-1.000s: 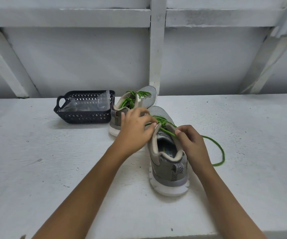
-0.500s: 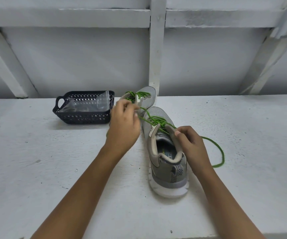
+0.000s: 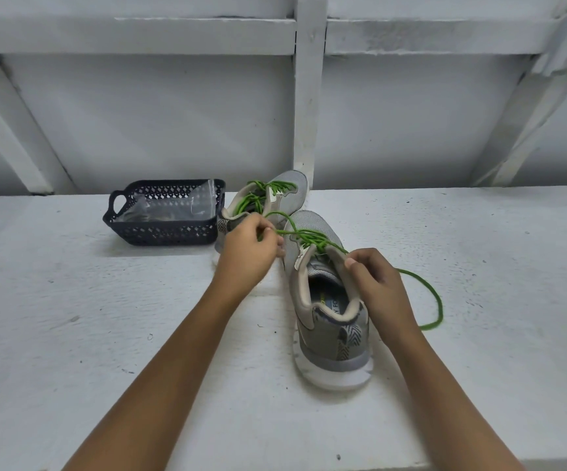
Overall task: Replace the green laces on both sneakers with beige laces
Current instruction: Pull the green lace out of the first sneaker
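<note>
Gripping the near sneaker (image 3: 329, 321) at its collar with curled right hand (image 3: 379, 287), bracing it on the table (image 3: 71, 334). Pinching the green lace (image 3: 311, 236) taut in the left hand (image 3: 246, 253), for freeing the eyelets. Waiting farther left, laced: far sneaker (image 3: 289, 195), basket (image 3: 166, 232).

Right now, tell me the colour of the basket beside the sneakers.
Dark navy, nearly black basket; head view.

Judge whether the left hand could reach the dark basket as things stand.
Probably yes: the basket sits just left of the left hand and nothing seems to block the way, though it must first release the green lace it pinches.
</note>
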Tool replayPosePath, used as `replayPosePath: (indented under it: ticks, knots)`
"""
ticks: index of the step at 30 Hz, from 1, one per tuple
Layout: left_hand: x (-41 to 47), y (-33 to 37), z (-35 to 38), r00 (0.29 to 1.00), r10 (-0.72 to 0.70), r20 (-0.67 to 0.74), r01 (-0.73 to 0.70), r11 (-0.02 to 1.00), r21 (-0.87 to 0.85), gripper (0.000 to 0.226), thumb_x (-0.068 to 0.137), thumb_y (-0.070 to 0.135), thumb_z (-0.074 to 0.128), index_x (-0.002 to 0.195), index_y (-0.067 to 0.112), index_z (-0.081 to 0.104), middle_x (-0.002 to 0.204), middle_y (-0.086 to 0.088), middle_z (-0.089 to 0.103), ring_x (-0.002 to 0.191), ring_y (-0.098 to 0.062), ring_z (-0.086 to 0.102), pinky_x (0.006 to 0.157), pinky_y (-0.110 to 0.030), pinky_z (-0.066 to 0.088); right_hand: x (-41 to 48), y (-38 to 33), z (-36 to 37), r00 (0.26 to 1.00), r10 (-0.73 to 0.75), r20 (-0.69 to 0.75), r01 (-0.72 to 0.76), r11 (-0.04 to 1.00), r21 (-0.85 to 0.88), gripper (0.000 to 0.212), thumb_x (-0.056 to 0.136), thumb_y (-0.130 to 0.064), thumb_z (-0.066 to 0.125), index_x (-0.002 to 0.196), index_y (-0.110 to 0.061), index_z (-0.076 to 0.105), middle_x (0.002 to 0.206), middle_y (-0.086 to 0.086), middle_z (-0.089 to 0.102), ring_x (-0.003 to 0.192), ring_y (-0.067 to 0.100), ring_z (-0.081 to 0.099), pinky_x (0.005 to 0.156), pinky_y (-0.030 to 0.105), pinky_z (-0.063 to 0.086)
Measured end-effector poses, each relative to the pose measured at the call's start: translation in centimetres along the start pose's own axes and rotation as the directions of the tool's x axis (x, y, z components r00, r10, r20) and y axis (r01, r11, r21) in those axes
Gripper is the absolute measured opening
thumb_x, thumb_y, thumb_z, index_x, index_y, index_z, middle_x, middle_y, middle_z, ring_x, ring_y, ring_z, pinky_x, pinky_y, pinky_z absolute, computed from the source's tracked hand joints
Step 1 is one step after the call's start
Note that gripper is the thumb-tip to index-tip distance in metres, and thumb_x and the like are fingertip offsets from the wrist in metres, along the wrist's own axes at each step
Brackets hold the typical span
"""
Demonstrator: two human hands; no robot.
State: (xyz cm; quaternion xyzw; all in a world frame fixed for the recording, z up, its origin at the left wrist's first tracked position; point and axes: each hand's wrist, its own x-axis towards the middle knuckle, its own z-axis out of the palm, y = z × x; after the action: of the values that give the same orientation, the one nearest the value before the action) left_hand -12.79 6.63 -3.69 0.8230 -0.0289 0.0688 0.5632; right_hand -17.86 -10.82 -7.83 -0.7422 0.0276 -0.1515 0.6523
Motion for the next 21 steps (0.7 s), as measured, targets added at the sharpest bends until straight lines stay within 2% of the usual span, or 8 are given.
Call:
replayPosePath:
  ticks: [3,5,7,11,14,17,19,21]
  knots:
    - [0.2,-0.1,-1.8,0.998,0.015,-0.055,-0.011,0.997,0.071,0.021,0.09,0.009,0.046,0.073,0.012,0.058,0.076,-0.007,0.068,0.076,-0.024,0.068,0.075,-0.045,0.057,0.0,-0.1,0.0,1.0,0.008,0.007,-0.008,1.0,-0.016,0.014,0.092,-0.013,0.054,0.079,-0.017,0.058,0.076,-0.01,0.058,0.072,-0.002,0.052,0.063,0.01,0.04]
    - [0.1,-0.2,-3.1,0.999,0.043,-0.012,-0.04,0.974,0.222,0.022,0.089,0.008,0.046,0.076,0.009,0.064,0.074,-0.006,0.067,0.06,-0.013,0.061,0.062,-0.033,0.055,0.2,-0.2,-0.1,1.0,0.028,0.003,-0.028,0.999,-0.046,0.014,0.093,-0.016,0.053,0.08,-0.016,0.059,0.076,-0.009,0.059,0.071,-0.001,0.053,0.065,0.014,0.041]
    - [-0.2,-0.2,-4.1,0.998,0.038,0.053,-0.055,0.931,0.362,0.026,0.086,0.005,0.045,0.08,0.016,0.068,0.072,0.002,0.065,0.051,-0.008,0.049,0.049,-0.019,0.041,0.8,-0.5,-0.2,0.998,0.068,-0.019,-0.069,0.994,-0.082,0.016,0.094,-0.02,0.051,0.083,-0.014,0.061,0.077,-0.006,0.062,0.074,0.005,0.055,0.069,0.023,0.043]
    - [-0.1,-0.1,-4.2,0.99,0.084,0.115,-0.123,0.913,0.389,0.039,0.086,0.0,0.041,0.109,0.019,0.067,0.102,0.004,0.065,0.095,-0.011,0.06,0.08,-0.023,0.045,3.1,-0.5,-0.8,0.997,0.064,0.035,-0.051,0.953,-0.299,0.016,0.093,-0.018,0.052,0.097,-0.028,0.065,0.085,-0.006,0.061,0.083,0.014,0.059,0.076,0.03,0.045]
    - [0.6,-0.2,-2.4,0.948,0.229,0.222,-0.304,0.861,0.408,0.043,0.087,-0.002,0.042,0.119,0.017,0.064,0.119,-0.002,0.056,0.108,-0.013,0.052,0.094,-0.026,0.041,5.0,0.0,-0.7,0.986,0.086,0.142,-0.015,0.897,-0.442,0.024,0.091,-0.024,0.06,0.114,-0.028,0.066,0.1,-0.001,0.06,0.096,0.014,0.055,0.074,0.021,0.04]
    - [1.2,-0.5,-0.4,0.9,0.314,0.303,-0.428,0.768,0.476,0.039,0.091,0.007,0.05,0.127,0.02,0.059,0.13,-0.007,0.044,0.12,-0.022,0.04,0.103,-0.037,0.037,6.0,0.1,-0.4,0.98,0.107,0.165,-0.028,0.908,-0.419,0.016,0.087,-0.025,0.066,0.101,-0.017,0.071,0.087,-0.014,0.062,0.094,0.011,0.054,0.068,0.01,0.038]
    - [1.5,-0.5,0.4,0.884,0.315,0.345,-0.465,0.666,0.584,0.033,0.093,0.019,0.052,0.124,0.021,0.061,0.137,-0.007,0.04,0.126,-0.027,0.033,0.104,-0.044,0.034,6.0,-0.1,-0.6,0.984,0.097,0.147,-0.029,0.911,-0.411,0.009,0.087,-0.024,0.066,0.087,-0.015,0.069,0.079,-0.013,0.061,0.083,0.01,0.054,0.066,0.014,0.038]
    - [1.6,-0.1,0.6,0.877,0.295,0.378,-0.479,0.585,0.655,0.026,0.094,0.027,0.05,0.115,0.021,0.064,0.131,-0.001,0.046,0.121,-0.023,0.039,0.098,-0.041,0.034,5.4,-0.8,-0.9,0.99,0.068,0.125,-0.016,0.926,-0.376,0.009,0.089,-0.021,0.063,0.081,-0.017,0.065,0.077,-0.008,0.062,0.073,0.011,0.054,0.063,0.016,0.039]
